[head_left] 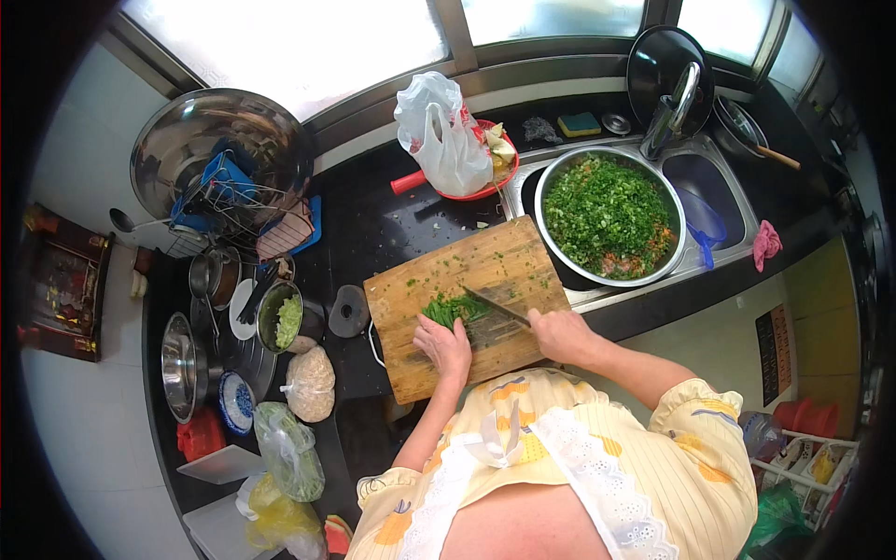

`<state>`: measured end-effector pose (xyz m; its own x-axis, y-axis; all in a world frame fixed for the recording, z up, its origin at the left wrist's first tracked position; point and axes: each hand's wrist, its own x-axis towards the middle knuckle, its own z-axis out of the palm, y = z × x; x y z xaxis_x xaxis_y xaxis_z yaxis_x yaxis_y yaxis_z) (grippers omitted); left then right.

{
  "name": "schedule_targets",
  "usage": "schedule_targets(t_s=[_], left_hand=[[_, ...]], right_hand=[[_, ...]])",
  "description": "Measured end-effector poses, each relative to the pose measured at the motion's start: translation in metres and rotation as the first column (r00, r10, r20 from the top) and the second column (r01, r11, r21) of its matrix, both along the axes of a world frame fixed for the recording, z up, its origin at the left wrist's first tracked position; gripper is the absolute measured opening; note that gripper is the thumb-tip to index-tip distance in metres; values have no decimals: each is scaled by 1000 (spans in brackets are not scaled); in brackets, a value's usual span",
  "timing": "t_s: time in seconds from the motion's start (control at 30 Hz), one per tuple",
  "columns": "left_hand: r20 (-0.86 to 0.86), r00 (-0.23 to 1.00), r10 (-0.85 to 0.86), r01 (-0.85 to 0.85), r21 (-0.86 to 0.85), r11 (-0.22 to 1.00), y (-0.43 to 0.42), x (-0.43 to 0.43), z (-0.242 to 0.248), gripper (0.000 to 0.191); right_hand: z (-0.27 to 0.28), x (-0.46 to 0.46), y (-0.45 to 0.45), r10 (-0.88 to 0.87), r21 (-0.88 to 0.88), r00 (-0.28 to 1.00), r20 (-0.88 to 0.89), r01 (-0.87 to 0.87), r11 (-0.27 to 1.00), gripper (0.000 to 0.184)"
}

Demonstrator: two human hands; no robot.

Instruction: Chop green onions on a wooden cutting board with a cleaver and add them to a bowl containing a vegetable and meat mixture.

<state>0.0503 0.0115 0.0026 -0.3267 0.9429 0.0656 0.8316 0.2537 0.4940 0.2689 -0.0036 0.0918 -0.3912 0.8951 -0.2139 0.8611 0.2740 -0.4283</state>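
Observation:
On a wooden cutting board [413,357] lies a small heap of chopped green onion [451,308]. My left hand [446,348] rests at the heap's near edge, fingers against the greens. The handle of a kitchen knife [495,305] is in my right hand [563,336], and its blade reaches left to the heap. Green bits are scattered over the board. Beyond the board's right end, a large steel bowl [553,259] on the sink holds chopped greens [609,210], with orange bits and some pinkish filling showing at its lower edge.
Behind the board stand a red colander [483,192] and a white plastic bag [441,140]. A faucet [672,112] rises behind the bowl. Left are a dark round stone [348,311], a pot of pale green pieces [260,318], bagged food [310,383] and a wire rack [245,203].

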Motion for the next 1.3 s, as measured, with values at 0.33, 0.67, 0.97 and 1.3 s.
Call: schedule_targets(t_s=[0.33,0.67,0.97,1.3], left_hand=[[0,997,-75,73,178,981,-13,12,-15,78],[-150,947,-284,292,35,956,8,-47,3,76],[-189,871,-453,444,-88,892,15,-73,12,81],[7,874,-486,478,-195,856,37,-94,17,88]], right_hand=[[-37,-16,-12,-70,-269,924,-377,-37,963,19],[-25,-19,12,-200,-462,854,-481,-53,886,19],[12,28,25,350,-132,930,-107,-363,923,17],[1,-5,61,476,110,878,43,-478,872,14]])
